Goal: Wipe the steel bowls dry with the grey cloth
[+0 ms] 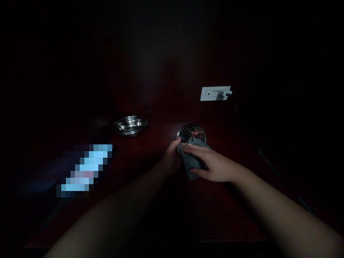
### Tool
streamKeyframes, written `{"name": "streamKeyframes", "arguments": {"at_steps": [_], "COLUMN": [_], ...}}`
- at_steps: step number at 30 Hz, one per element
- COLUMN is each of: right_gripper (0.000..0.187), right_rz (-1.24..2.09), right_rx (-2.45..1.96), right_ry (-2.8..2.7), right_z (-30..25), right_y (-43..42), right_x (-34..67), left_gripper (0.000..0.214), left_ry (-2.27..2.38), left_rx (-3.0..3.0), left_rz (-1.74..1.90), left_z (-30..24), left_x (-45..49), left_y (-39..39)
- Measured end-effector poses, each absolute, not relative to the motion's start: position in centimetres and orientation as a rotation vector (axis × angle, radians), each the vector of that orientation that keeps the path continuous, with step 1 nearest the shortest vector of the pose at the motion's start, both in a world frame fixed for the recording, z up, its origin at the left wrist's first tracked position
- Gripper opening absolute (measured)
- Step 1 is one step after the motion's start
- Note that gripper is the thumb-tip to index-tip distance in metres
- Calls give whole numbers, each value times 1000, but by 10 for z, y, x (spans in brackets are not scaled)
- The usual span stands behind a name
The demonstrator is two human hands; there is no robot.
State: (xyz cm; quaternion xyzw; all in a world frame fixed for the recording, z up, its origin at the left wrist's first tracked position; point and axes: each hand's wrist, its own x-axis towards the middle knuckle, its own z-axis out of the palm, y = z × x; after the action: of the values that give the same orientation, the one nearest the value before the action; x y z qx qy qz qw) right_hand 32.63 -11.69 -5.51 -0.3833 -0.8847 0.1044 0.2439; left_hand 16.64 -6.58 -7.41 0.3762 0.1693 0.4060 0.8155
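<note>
The scene is very dark. A small steel bowl (191, 131) is tilted toward me above a dark red wooden table (215, 208). My left hand (172, 157) grips the bowl's near left rim, fingers closed. My right hand (212, 163) presses a grey cloth (192, 165) against the bowl's near edge, fingers laid over the cloth and thumb beneath it. The cloth hangs down between both hands.
A stack of steel bowls (130, 125) sits on the table to the left. A blurred bright blue object (86, 170) lies at the near left. A white wall socket (215, 93) with a plug and dark cable is behind on the right.
</note>
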Motion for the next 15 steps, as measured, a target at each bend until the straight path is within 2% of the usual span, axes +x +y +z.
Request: {"name": "streamKeyframes", "arguments": {"at_steps": [10,15], "right_gripper": [59,43], "right_rz": [294,189], "right_rx": [-1011,-1126], "right_ry": [-2444,-2392], "right_z": [-48,-48], "right_y": [-119,-116], "right_x": [324,323], "left_gripper": [11,18], "left_ry": [503,580], "left_rx": [823,817], "left_rz": [986,1048], "left_z": [-80,-81], "left_x": [172,175], "left_y": [-64,-65]}}
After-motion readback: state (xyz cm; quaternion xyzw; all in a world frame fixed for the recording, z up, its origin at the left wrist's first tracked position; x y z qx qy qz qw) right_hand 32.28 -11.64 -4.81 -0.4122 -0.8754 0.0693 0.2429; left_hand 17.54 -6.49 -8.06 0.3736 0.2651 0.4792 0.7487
